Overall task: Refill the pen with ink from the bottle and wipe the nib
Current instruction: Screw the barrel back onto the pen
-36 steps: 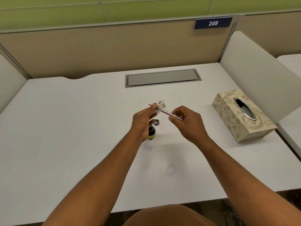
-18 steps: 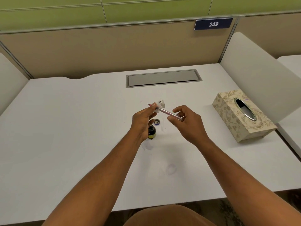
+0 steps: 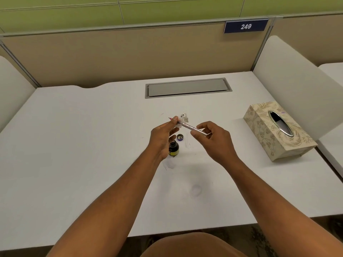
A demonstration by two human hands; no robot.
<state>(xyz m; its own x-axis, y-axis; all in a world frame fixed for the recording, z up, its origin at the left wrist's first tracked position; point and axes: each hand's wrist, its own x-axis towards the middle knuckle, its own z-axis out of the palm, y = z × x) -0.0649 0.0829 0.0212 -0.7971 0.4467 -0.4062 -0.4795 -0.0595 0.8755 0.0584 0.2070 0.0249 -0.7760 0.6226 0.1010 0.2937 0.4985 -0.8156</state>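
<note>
Above the middle of the white desk (image 3: 74,145), the left hand (image 3: 163,138) pinches the front end of a slim pinkish pen with a clear barrel (image 3: 193,128) between thumb and fingers, with the reddish nib (image 3: 169,118) poking out past the thumb toward the upper left. A small crumpled white tissue with dark ink spots (image 3: 183,117) sits against the pen just beside the left fingertips; whether it lies on the desk behind or is held there cannot be told. The pen slants down to the right, where the right hand (image 3: 215,140) has its fingers loosely curled around the rear end, thumb under the barrel and index finger arched over it, not tightly closed. Below the left hand a small dark glass ink bottle with a yellow label (image 3: 174,148) stands upright and uncapped on the desk, partly hidden by the palm. Its round purple cap (image 3: 180,137) lies just beside it, opening up. Well apart to the right rests a cream floral-patterned tissue box with an oval metal slot (image 3: 274,132). A grey rectangular cable flap (image 3: 187,87) is set into the desk further back
</note>
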